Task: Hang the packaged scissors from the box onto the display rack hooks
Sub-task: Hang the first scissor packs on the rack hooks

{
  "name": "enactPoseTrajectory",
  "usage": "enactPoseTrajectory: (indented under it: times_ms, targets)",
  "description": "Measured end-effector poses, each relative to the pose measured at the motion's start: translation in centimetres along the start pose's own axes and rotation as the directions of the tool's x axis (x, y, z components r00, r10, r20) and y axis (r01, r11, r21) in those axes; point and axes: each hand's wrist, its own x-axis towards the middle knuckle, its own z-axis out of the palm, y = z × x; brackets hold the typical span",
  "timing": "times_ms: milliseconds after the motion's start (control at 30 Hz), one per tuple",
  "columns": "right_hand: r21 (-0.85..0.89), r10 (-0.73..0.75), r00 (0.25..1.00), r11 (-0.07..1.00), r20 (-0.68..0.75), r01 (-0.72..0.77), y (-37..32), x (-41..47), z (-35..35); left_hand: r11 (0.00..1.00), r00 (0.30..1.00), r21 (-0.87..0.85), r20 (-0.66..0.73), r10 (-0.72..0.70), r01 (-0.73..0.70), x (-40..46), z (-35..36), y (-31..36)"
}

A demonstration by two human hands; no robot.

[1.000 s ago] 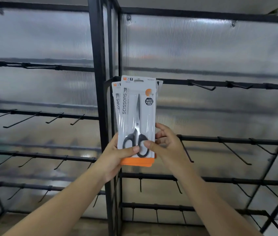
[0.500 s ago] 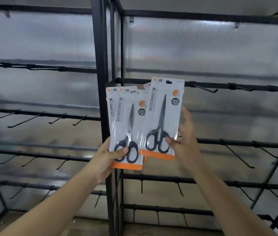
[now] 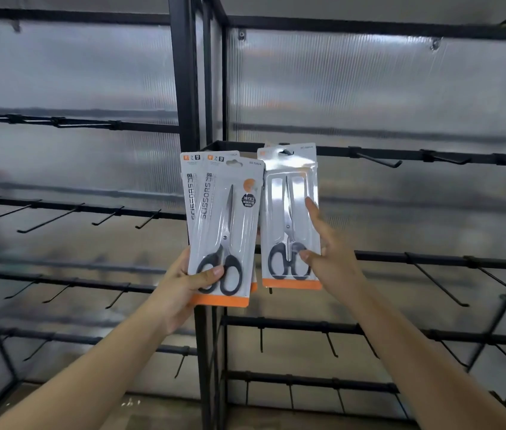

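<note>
Legible markings: scissors packs only

Front pack (image 3: 225, 231): "SCISSORS" printed vertically down the card's left side; the code at top right appears to read "ND 5002A". The pack behind it (image 3: 190, 193) shows the same word, partly covered. Hanging pack (image 3: 289, 212): glare; its top-right code is too blurred to read. Orange corner logos and the black badge are illegible.

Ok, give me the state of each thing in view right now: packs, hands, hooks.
Hung scissors pack: on a top-rail hook, hanging upright.
Right hand: open, fingers straight against the hung pack's front.
Left hand: grip closed on the stack, thumb across the handles.
Stack of scissors packs: held upright, at least two, not yet hung.
Neighbouring hook: bare.
Left rack hooks: bare.
</note>
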Motion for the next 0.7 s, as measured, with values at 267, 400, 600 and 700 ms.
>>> enactPoseTrajectory:
  times_ms: [267,400,600,700]
  targets:
    - [0.048,0.007,0.996,0.999,-0.094,-0.002,0.3,-0.6,0.5,1.0,1.0,0.001,0.006,0.004,-0.004,-0.2,-0.5,0.3]
    - [0.069,0.094,0.993,0.994,-0.069,-0.089,-0.1,0.5,0.5,1.0,1.0,0.005,0.008,0.013,-0.013,0.0,-0.4,0.4]
    - [-0.08,0.176,0.983,0.98,-0.048,-0.179,-1.2,5.6,0.2,1.0,1.0,0.017,0.017,0.025,-0.025,0.5,0.2,1.0]
    - [-0.17,0.222,0.975,0.961,-0.001,-0.219,-1.7,8.3,0.0,0.999,0.999,0.019,0.02,0.029,-0.029,0.6,0.8,1.5]
